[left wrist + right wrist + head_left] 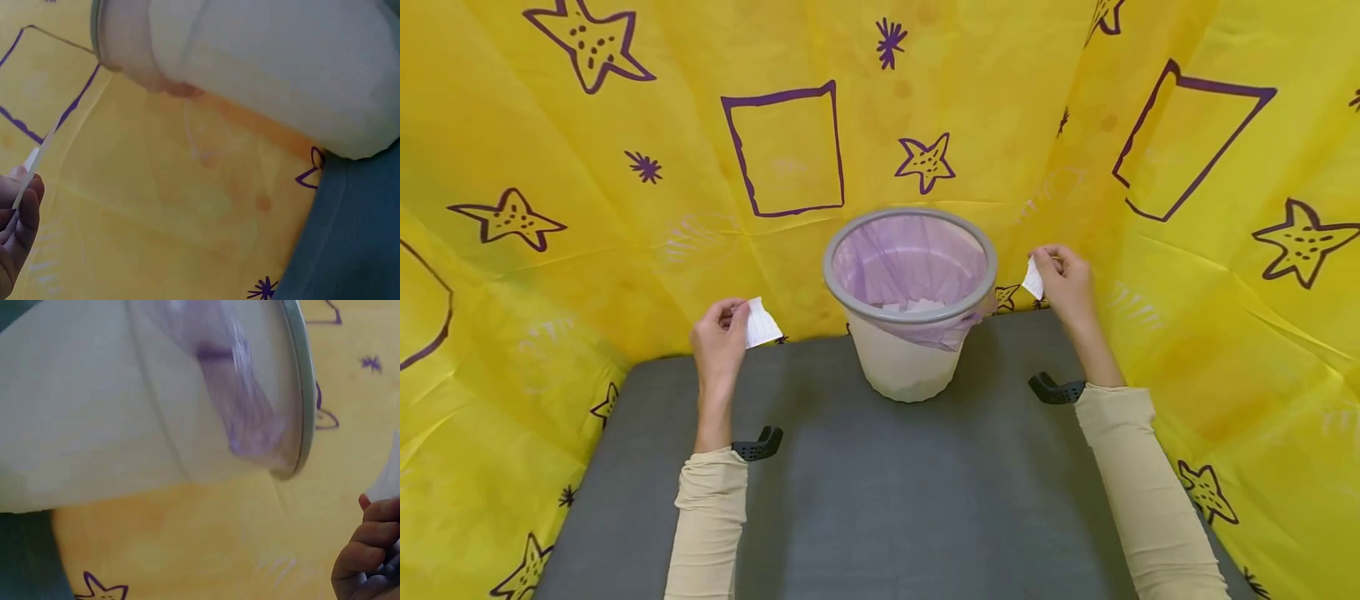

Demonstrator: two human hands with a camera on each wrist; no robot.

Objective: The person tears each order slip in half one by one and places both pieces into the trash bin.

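A white waste bin (pixel 904 358) with a grey rim stands at the back of the grey table, lined with a thin purple bag (pixel 917 250). Pieces of paper (pixel 917 306) lie inside it. My left hand (pixel 718 337), left of the bin, pinches a torn scrap of lined white paper (pixel 762 323) between thumb and fingers. On the bin's other side, my right hand (pixel 1066 283) pinches a smaller paper scrap (pixel 1033 278). Both hands are raised above the table, apart from the rim. The right wrist view shows the bag's gathered edge hanging over the bin's outside.
Yellow cloth (pixel 790 275) with purple stars and outlined shapes surrounds the back and sides of the grey table (pixel 887 492). A black bracket sits at each wrist, the left one (pixel 760 444) and the right one (pixel 1055 389).
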